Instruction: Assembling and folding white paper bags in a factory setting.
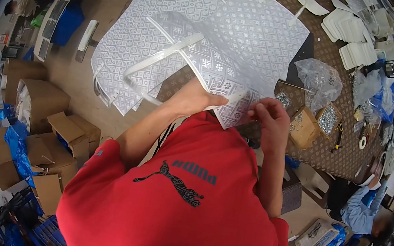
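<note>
A white and grey patterned bag panel [229, 95] with white edging is raised in front of me, one corner pointing down toward my chest. My left hand [195, 100] grips its edge, the thumb lying on top of the panel. A white strap [164, 54] is joined to this panel and loops out to the left. Close to the panel's right edge is my right hand [271, 121], thumb and fingers pinched together. Whatever is between those fingertips is too small or hidden to make out. Beneath and beyond, more patterned panels [169, 2] with white straps are spread over the brown table.
Right of my right hand, small metal fittings fill an open cardboard box [329, 118]. Nearby lie a clear plastic bag [318, 80], a yellow-black tool [339, 137] and stacked white pieces [357, 55]. Cardboard boxes [44, 105] stand at left. A person in light blue [362, 209] sits at right.
</note>
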The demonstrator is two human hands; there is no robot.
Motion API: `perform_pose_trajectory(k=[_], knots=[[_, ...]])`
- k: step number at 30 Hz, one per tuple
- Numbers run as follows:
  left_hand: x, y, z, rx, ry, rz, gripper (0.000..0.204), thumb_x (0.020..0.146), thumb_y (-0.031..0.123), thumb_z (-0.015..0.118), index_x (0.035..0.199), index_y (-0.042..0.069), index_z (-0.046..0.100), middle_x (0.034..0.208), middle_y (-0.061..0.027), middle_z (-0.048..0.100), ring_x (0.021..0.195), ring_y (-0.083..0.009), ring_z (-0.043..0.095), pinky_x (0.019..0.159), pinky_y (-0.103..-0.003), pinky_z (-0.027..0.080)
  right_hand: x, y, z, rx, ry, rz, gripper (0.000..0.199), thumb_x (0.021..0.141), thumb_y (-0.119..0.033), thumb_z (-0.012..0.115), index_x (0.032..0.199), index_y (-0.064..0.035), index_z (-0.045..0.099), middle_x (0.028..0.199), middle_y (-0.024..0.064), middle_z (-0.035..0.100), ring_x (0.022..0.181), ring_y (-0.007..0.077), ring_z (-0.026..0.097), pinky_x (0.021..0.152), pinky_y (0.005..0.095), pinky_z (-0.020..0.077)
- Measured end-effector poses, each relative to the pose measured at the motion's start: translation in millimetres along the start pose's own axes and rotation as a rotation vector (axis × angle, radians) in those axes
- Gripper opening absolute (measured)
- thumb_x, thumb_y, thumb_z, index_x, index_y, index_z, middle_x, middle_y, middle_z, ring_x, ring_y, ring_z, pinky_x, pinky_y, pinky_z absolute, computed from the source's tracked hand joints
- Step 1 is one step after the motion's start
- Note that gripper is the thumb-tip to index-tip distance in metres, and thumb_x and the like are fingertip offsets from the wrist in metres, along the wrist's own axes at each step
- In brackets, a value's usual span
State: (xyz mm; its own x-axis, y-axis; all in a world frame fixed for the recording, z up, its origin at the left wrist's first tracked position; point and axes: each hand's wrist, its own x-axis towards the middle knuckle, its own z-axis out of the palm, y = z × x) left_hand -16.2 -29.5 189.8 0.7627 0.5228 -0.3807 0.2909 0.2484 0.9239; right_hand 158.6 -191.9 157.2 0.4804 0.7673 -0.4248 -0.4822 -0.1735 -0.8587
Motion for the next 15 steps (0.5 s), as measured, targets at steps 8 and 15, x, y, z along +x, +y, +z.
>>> perform_pose_trajectory(k=[8, 15], knots=[[-2.4, -4.2, 18.3, 0.188, 0.08, 0.139, 0.051, 0.081, 0.004, 0.075, 0.128, -0.003, 0.056, 0.121, -0.0134, 0.064, 0.113, -0.0247, 0.06, 0.098, -0.037, 0.048, 0.0, 6.5, 24.2, -0.432, 0.076, -0.41, 0.016, 0.086, 0.009, 0.067, 0.097, -0.0031, 0.067, 0.089, 0.0005, 0.061, 0.081, 0.0093, 0.059, 0.076, 0.0216, 0.0479], [-3.5, -1.3, 22.8, 0.232, 0.063, 0.096, 0.049, 0.081, 0.003, 0.073, 0.126, -0.004, 0.056, 0.12, -0.017, 0.063, 0.115, -0.0276, 0.059, 0.1, -0.037, 0.046, 4.8, 11.4, 20.0, -0.386, 0.114, -0.362, 0.022, 0.081, 0.01, 0.071, 0.095, -0.0042, 0.064, 0.08, -0.0036, 0.055, 0.077, 0.0078, 0.057, 0.074, 0.0206, 0.0469]])
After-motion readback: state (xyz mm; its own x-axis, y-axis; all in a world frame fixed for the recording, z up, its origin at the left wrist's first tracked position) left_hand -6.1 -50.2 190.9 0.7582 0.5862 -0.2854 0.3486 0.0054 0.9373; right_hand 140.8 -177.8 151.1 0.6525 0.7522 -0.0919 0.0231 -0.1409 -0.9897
